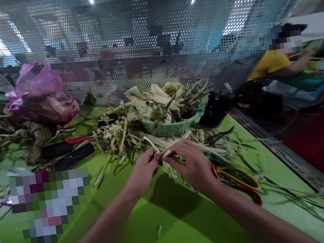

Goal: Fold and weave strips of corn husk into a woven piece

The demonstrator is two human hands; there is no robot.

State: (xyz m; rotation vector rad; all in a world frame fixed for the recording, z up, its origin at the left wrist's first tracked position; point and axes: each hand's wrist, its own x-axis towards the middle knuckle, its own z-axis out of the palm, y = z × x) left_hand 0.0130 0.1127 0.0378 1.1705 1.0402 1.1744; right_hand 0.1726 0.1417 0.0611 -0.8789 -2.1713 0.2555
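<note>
Over the middle of the green table, my left hand and my right hand meet with fingertips pinched together. Between them runs a pale strip of dried husk; a small dark part sits at the fingertips, too small to make out. Just beyond my hands, a light green basket is heaped with dried husks. Loose leaves and stalks lie around it. By my right wrist lie scissors with red and yellow handles, their blades hidden under scraps.
A purple plastic bag rests on withered leaves at the back left. Near it lie a red-handled tool and a dark phone-like slab. A perforated metal screen stands behind. At right sits a person in a yellow top.
</note>
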